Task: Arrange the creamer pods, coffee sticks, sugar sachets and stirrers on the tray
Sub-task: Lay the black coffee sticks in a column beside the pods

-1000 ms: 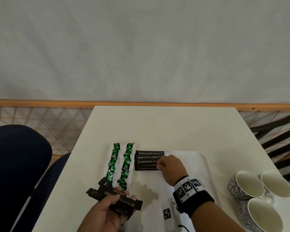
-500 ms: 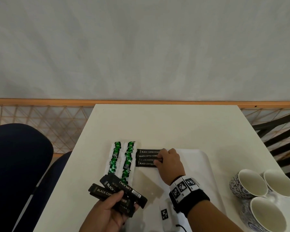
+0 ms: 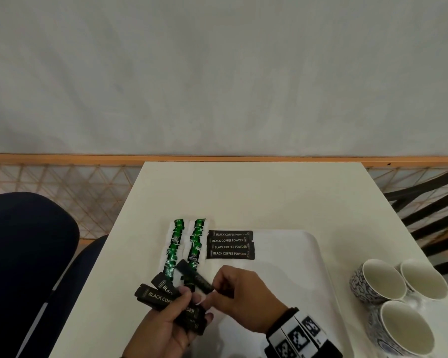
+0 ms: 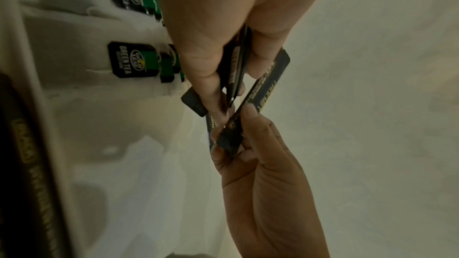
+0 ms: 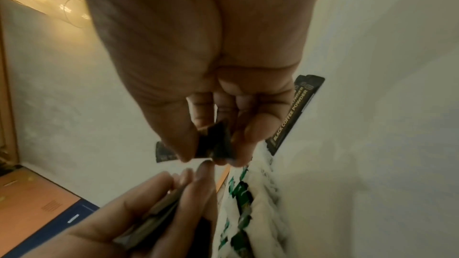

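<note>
Coffee stick [image 3: 195, 279] sits pinched by its near end in the right hand [image 3: 246, 298], long axis slanting away and leftward, crossing over the bundle [image 3: 166, 299] that the left hand [image 3: 166, 329] grips with curled fingers. Four laid sticks [image 3: 230, 244] lie crosswise on the tray [image 3: 295, 254], just beyond the right hand, which is the nearer; the stick likely needs turning to match.

Right hand [image 3: 246, 295] — off tray row, now pinching held stick [image 3: 195, 279]
</note>
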